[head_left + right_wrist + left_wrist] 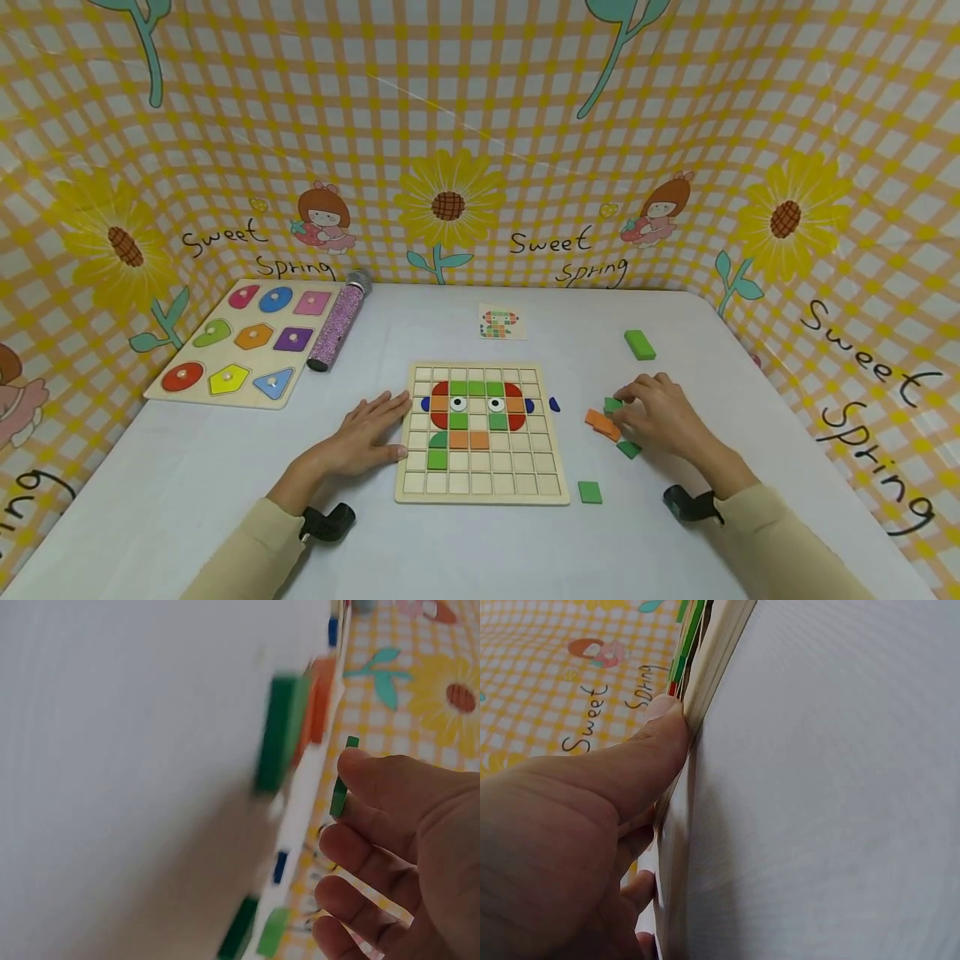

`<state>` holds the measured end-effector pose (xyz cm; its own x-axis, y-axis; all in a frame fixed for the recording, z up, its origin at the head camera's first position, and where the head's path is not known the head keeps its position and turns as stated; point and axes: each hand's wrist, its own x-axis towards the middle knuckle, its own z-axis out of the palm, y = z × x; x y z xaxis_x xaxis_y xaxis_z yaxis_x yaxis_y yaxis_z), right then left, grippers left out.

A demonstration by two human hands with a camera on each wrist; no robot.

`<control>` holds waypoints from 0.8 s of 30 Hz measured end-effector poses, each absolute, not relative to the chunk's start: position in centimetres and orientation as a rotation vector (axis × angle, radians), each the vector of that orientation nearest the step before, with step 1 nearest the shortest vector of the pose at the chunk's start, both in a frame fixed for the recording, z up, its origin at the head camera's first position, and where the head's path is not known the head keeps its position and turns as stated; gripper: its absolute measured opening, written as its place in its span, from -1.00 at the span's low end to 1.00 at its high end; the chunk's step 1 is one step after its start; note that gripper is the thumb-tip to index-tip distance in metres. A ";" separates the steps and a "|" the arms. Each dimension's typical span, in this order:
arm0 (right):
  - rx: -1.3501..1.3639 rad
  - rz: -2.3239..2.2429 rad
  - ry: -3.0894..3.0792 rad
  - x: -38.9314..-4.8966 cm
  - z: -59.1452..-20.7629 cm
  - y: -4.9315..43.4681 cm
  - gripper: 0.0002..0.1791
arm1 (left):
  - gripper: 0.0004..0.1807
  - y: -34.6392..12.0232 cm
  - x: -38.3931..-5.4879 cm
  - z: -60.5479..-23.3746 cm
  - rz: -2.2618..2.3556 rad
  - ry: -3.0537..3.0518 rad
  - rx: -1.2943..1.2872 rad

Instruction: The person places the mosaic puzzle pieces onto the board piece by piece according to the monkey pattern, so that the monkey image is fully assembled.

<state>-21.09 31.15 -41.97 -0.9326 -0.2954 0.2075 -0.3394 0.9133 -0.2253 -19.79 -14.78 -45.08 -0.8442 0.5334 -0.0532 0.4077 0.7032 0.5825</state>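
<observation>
My left hand (358,439) lies at the left edge of a wooden grid board (480,487), thumb and fingertips touching its side. Colored tiles on the board form a face with two eye tiles (457,403), red corners and green and orange squares. To the right of the board, my right hand (663,414) is over a small group of loose tiles. Its thumb and index finger pinch a thin green tile (340,799), held just off the table in the right wrist view. Orange tiles (602,423) and a green rounded tile (628,450) lie beside that hand.
A picture card (502,322) lies behind the board. Back left are a shape-peg puzzle (225,342) and a glittery microphone (341,323). A green block (640,344), a blue half-round tile (555,404) and a green square tile (590,492) lie on the right side.
</observation>
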 end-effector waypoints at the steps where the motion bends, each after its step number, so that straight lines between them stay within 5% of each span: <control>1: 0.501 0.387 -2.903 -20.9 -41.8 30.7 -0.76 | -0.19 -14.8 -19.8 -45.1 0.840 2.697 0.755; 24: 0.941 0.369 -2.714 -16.9 -41.8 16.7 -0.73 | -0.20 -14.8 -19.6 -44.9 0.867 2.689 0.770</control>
<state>-16.95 16.69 -41.83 -0.7620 -0.5688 0.3095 -0.6307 0.7602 -0.1559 -19.62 -14.77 -44.91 -0.8408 0.5399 -0.0403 0.4147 0.6902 0.5930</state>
